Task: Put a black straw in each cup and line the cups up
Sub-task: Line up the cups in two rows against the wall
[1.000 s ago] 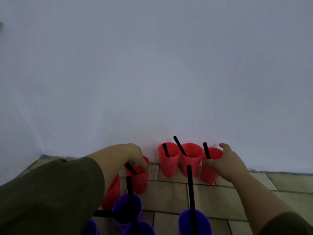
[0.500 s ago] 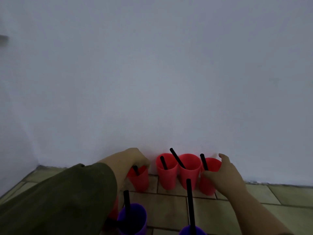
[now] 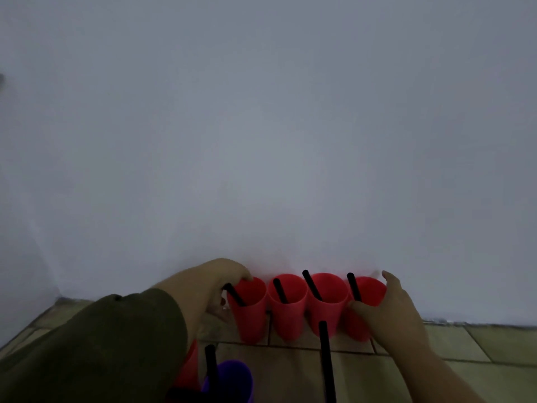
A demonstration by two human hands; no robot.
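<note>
Nearest, at the bottom edge left of centre: a purple plastic cup (image 3: 232,383) with a black straw (image 3: 210,366) upright in it, and just left of it a red plastic cup (image 3: 190,369), half hidden behind the olive-green sleeve (image 3: 101,350). To the right, a long black straw (image 3: 327,362) rising from below the frame, its cup out of sight. Farther off, on the pale tiled floor (image 3: 479,344), four red plastic tumblers in a row, touching or nearly so, close against the foot of the white wall (image 3: 261,141): leftmost tumbler (image 3: 251,315), second tumbler (image 3: 287,315), third tumbler (image 3: 328,311), rightmost tumbler (image 3: 372,290), each with a short black straw (image 3: 280,290) leaning toward the far left. Left hand (image 3: 215,286) wrapped round the left side of the leftmost tumbler, fingers curled on its wall up by the rim. Right hand (image 3: 389,312) cupped round the right side of the rightmost tumbler, fingers on the near wall, thumb raised by the far rim; contact there unclear. Tumblers judged empty, thin-walled and very light: quick to slide on tile at a nudge, quick to topple if pushed high at the rim. Smooth plastic, springy under a squeeze, hardly fragile. Best taken round the mid wall or lower, gently, with inward pressure from both ends to close the row. Straws stiff, slight and loose, free to swing round the rim on any shift. Nearer cups seemingly not yet in line.
</note>
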